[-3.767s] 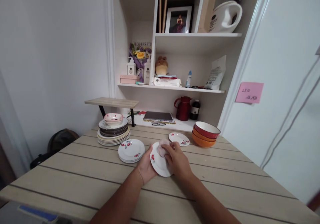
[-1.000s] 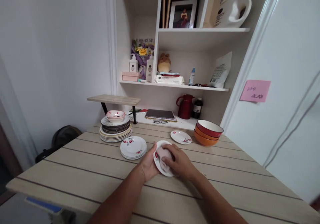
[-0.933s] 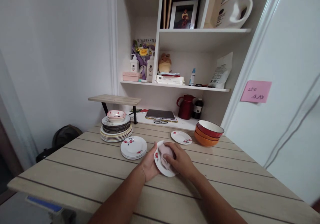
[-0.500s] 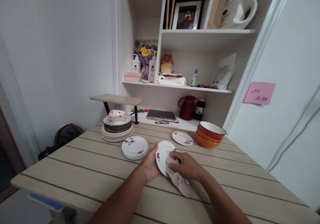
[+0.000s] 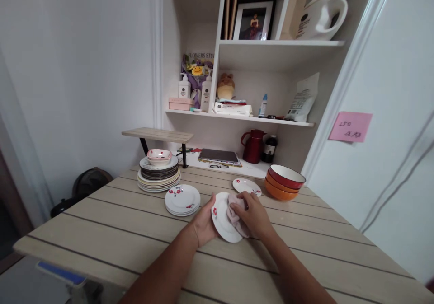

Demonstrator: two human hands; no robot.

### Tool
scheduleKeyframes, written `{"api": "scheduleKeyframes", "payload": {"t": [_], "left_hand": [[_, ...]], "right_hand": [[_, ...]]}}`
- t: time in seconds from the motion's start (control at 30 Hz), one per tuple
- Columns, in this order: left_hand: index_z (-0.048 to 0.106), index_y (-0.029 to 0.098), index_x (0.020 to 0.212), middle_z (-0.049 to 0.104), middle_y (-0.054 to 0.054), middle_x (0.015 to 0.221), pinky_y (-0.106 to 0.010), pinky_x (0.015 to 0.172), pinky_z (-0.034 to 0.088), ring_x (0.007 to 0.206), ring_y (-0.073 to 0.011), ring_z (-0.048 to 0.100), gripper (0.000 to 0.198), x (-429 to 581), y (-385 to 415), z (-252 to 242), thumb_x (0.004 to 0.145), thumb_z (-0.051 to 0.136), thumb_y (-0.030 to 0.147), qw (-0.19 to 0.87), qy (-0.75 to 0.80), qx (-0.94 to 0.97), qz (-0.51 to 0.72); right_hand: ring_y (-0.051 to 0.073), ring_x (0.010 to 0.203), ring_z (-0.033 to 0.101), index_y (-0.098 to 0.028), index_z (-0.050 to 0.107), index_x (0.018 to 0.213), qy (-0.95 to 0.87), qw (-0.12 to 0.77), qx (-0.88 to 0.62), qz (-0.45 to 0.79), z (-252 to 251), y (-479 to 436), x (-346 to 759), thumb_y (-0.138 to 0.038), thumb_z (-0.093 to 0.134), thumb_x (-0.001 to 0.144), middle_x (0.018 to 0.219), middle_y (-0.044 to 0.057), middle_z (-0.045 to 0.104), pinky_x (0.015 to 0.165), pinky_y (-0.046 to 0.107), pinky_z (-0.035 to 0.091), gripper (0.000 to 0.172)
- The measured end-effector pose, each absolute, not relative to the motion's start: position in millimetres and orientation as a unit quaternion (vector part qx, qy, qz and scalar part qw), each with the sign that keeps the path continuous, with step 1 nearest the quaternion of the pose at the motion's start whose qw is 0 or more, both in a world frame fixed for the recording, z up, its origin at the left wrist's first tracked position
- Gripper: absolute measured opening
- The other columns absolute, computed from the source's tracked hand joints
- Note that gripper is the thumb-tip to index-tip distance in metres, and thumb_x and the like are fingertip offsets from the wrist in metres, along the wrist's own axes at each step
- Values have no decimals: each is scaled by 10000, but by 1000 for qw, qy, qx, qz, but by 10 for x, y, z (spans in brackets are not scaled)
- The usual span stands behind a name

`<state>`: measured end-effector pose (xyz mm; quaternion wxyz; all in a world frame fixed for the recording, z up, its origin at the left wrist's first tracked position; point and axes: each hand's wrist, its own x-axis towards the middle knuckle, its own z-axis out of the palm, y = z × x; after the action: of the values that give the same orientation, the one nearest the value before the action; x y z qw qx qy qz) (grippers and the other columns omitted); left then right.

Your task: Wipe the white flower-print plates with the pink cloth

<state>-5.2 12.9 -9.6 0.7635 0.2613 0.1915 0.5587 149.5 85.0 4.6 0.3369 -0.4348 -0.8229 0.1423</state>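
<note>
Compared with the preceding frame, the cloth (image 5: 233, 214) has moved up and gathered over the right half of the white plate (image 5: 222, 220), its loose end no longer trailing far past the rim. Fingers of the right hand (image 5: 257, 217) are partly curled, pinching the cloth against the plate. The left hand (image 5: 204, 225) grips the plate's left rim, thumb extended, remaining fingers mostly hidden underneath. The plate is held over the table (image 5: 322, 234), just right of the stacked flowered plates (image 5: 183, 198); nested bowls (image 5: 283, 182) stand farther right. Expected handling: plate light, rigid, smooth, breakable; grip at the rim, supporting from below. Cloth soft; grip at a bunched fold.
</note>
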Motion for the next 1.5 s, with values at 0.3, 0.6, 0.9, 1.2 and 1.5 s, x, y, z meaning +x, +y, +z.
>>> {"api": "scheduleKeyframes", "payload": {"t": [0.3, 0.6, 0.9, 1.2, 1.5], "left_hand": [[548, 133, 1276, 689, -146, 1122, -429, 976, 380, 1072, -292, 618, 603, -87, 175, -157, 872, 439, 567, 765, 186, 258, 561], [577, 125, 1240, 708, -133, 1069, -384, 951, 390, 1039, -270, 631, 608, -59, 138, -106, 884, 398, 585, 777, 176, 279, 536], [572, 144, 1249, 705, -129, 1080, -389, 946, 386, 1052, -277, 626, 591, -46, 122, -115, 878, 419, 577, 781, 170, 284, 530], [587, 137, 1220, 699, -134, 1085, -411, 947, 393, 1024, -284, 633, 586, -65, 135, -123, 870, 434, 582, 764, 184, 266, 558], [586, 131, 1224, 713, -115, 1051, -342, 941, 397, 993, -233, 644, 575, -74, 145, -114, 880, 439, 567, 774, 192, 250, 549]], "right_hand": [[176, 771, 562, -226, 561, 950, -867, 237, -378, 220, 123, 804, 1527, -293, 589, 757, 928, 19, 589, 706, 290, 396, 206], [224, 984, 524, -251, 590, 1093, -849, 354, -268, 287, 173, 685, 1422, -186, 555, 738, 1058, 53, 523, 862, 359, 443, 362], [212, 876, 550, -265, 610, 1042, -827, 366, -376, 200, 78, 812, 1455, -235, 548, 766, 1022, 56, 479, 807, 355, 458, 285], [171, 787, 547, -245, 607, 978, -878, 241, -300, 284, 201, 740, 1532, -165, 578, 697, 917, 7, 534, 730, 298, 429, 294], [209, 981, 523, -267, 612, 1119, -853, 364, -258, 269, 120, 682, 1346, -124, 545, 717, 1041, 44, 487, 873, 341, 433, 433]]}}
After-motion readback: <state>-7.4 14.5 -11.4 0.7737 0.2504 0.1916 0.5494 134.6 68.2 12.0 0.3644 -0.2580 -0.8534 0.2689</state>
